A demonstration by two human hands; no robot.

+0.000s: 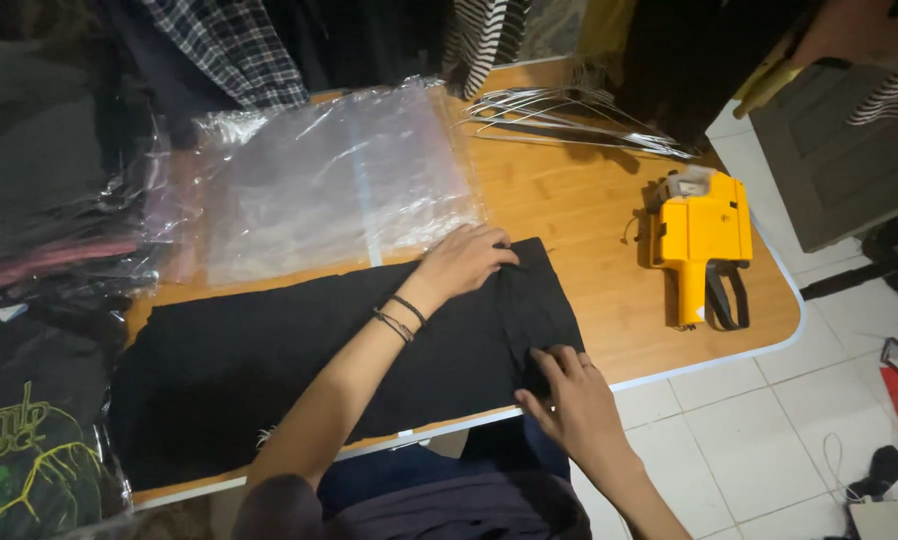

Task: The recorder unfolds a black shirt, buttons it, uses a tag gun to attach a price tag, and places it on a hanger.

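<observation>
Right hand (569,392) pinches near edge of black cloth (269,360); left hand (466,260) flat, fingers loose, pressing far edge. Cloth seems soft, light, floppy; best gripped at edges.

A black garment (269,350) of matt, soft woven cloth lies on a counter (609,220) of smooth, light wood grain with a faint sheen and a pale plastic edge. Beside it are clear plastic bags (339,180), glossy and crinkled, catching the light. A yellow labelling gun (704,240) is hard, smooth plastic with a black strap. Thin wire hangers (569,115) look like bare shiny metal. The floor (749,430) is glazed white tile.
</observation>
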